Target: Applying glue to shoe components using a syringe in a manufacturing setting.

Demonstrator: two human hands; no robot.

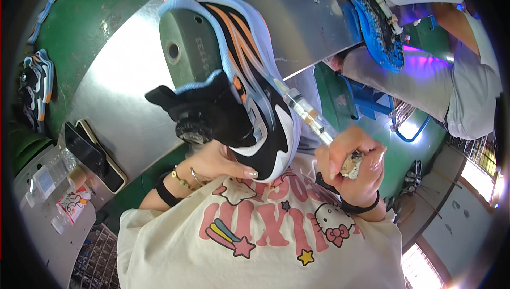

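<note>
Okay, left hand [220, 164] clamped on the toe of the shoe [273, 143], thumb showing, other fingers hidden; right hand [350, 166] curled tight round a clear syringe [311, 113], tip at the shoe's right side, contact unclear. Shoe is black, white, light blue and orange, near middle, toe near, heel far, grey-green last [183, 68] inside. Black phone-like slab [85, 151] and clear bottle [45, 182] at left; metal counter [122, 76] beyond; grey trousers [404, 81] of another person right, blue sole [382, 39] far right

Workshop: shoe last [183, 49], metal bench [119, 103]
</note>
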